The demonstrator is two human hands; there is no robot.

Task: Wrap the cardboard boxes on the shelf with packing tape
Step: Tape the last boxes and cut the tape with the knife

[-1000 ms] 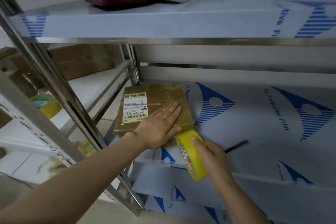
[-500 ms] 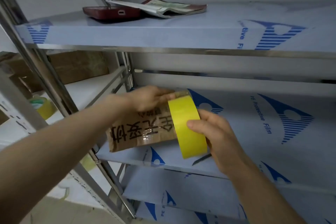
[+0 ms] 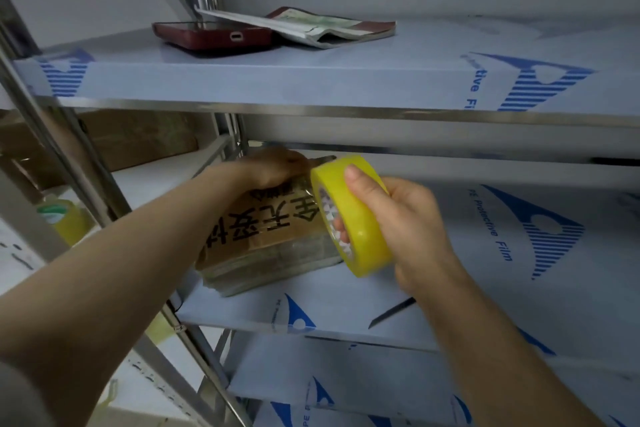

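- Far left, on the neighbouring rack: spare roll [image 3: 64, 220] with a green core, brown carton [image 3: 138, 139] behind it.
- On the top shelf [image 3: 311, 80]: red phone [image 3: 214, 35] lying flat, booklet [image 3: 311, 26] touching its right side.
- Left hand [image 3: 273, 166] reaching in under the top shelf, fingers curled over the far edge of the box [image 3: 263, 236], gripping it.
- Box at the left end of the middle shelf [image 3: 311, 305], tipped up toward the camera, near edge down on the film-covered surface, black printed characters on the upturned face.
- Yellow tape [image 3: 353, 215] held on edge in the air, just beside the box's right side.
- Right hand [image 3: 405, 218] pinching the tape: thumb on the outer band, fingers through the core.
- Thin black strip [image 3: 391, 312] lying on the middle shelf below the right wrist.
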